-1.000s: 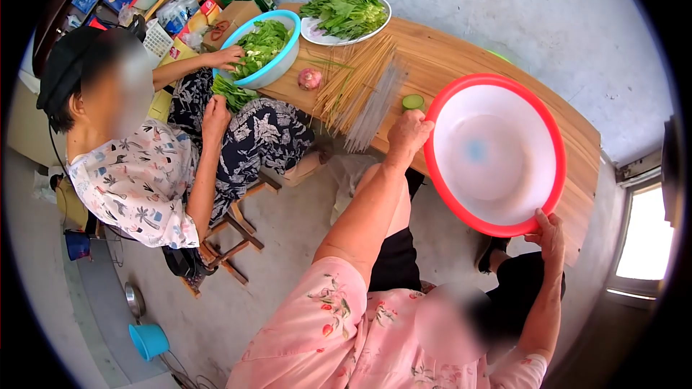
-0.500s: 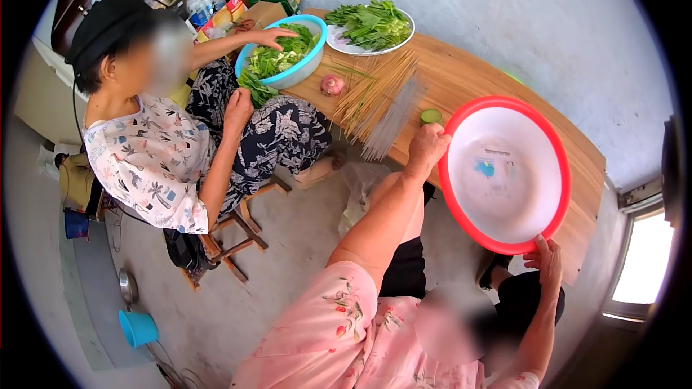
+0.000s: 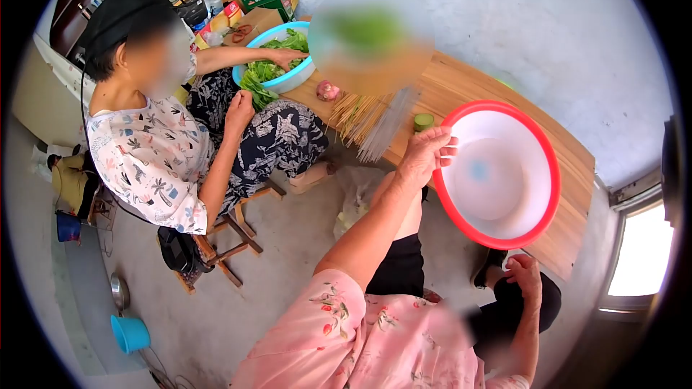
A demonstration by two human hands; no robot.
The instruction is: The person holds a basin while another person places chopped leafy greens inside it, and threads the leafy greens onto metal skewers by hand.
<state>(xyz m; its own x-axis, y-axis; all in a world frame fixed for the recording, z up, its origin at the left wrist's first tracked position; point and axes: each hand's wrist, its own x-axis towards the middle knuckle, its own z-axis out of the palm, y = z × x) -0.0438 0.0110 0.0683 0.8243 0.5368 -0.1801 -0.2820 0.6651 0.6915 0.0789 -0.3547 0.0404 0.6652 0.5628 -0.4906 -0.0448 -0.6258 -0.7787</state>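
Note:
A white basin with a red rim point(image 3: 553, 173) stands on the right part of the wooden table, its inside facing me. My left hand point(image 3: 427, 157) is at the basin's left edge. Its loosely bent fingers, with gaps between them, lie in front of the rim. My right hand point(image 3: 525, 277) is below the basin's near edge, apart from it, fingers half bent and nothing visible in them. Near my left hand sits a cut green piece point(image 3: 423, 122), perhaps cucumber. Left of it lie thin wooden skewers point(image 3: 358, 119) and greyish sticks point(image 3: 386, 126).
At left a seated person point(image 3: 151, 137) has one hand in a blue basin point(image 3: 238, 74) of leafy greens. A pinkish onion point(image 3: 328, 91) lies on the table point(image 3: 461, 79). A blur covers part of the table's far side. A blue bucket point(image 3: 130, 333) stands on the floor.
My right hand has let go of the basin's rim and dropped away. My left hand's fingers moved from behind the rim to in front of it. The other person's hand reached deeper into the greens.

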